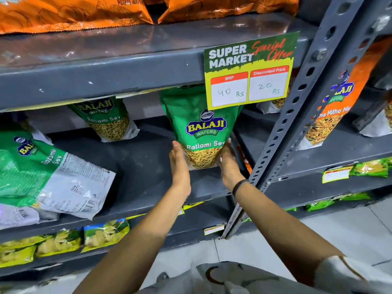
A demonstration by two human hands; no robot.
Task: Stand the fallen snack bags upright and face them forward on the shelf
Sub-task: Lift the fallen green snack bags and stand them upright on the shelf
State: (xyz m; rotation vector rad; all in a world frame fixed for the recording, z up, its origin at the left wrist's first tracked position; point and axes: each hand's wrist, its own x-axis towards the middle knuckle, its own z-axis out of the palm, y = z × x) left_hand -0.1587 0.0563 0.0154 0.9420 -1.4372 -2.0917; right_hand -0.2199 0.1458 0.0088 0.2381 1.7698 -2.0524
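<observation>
A green Ratlami Sev bag [201, 128] stands upright and front-facing near the right end of the grey middle shelf [148, 179]. My left hand [179, 164] presses flat against its lower left side and my right hand [230, 164] cups its lower right side, so both hold it. A second green bag [108, 122] stands upright further back to the left. At the far left, fallen green bags [42, 175] lie flat in a pile, the top one tilted with its white back panel showing.
A Super Market price card [249, 71] hangs from the upper shelf edge over the held bag's top. A perforated grey upright [282, 128] stands just right of my right hand. Orange bags fill the top shelf [70, 13]; an orange bag [333, 111] stands in the neighbouring bay.
</observation>
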